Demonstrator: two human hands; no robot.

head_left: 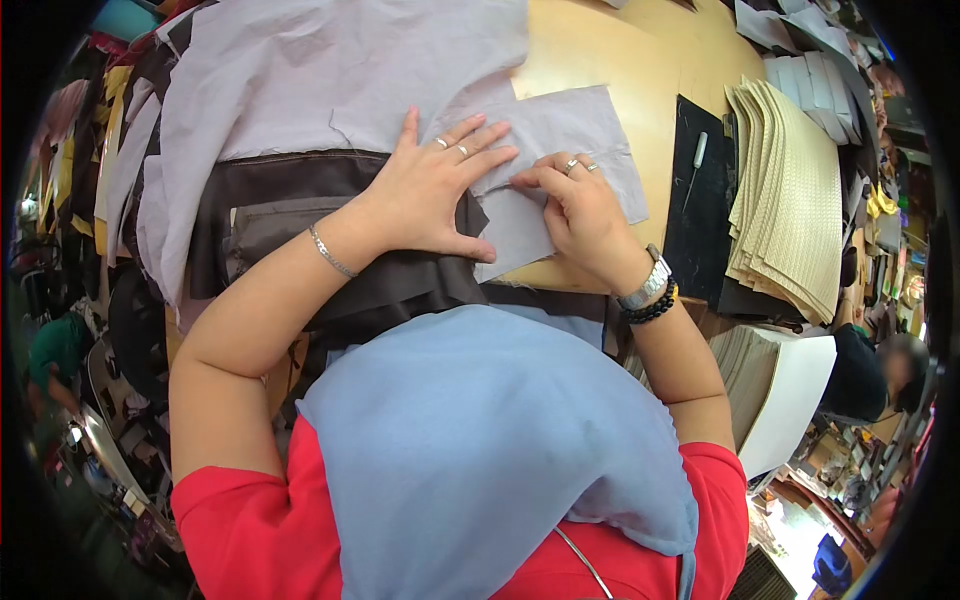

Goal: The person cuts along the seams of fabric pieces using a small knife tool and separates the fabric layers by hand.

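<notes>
My left hand (430, 190) lies flat with its fingers spread. Its palm rests near the edge of a dark brown leather-like piece (290, 178), and its fingertips reach onto pale grey fabric (590, 115). My right hand (595, 220) is at the same grey fabric, its thumb and forefinger closed in a pinch close to my left fingers. What the pinch holds is too small to make out. A larger spread of grey cloth (350, 70) joins the brown piece along a seam, with a loose thread (338, 122) lying on it.
A thin tool with a white handle (700, 150) lies on a black board (700, 235) at the right. Beside it stand cream textured sheets (785, 200) and a thick paper stack (790, 390). One person (860, 370) sits far right; another (60, 350) is far left.
</notes>
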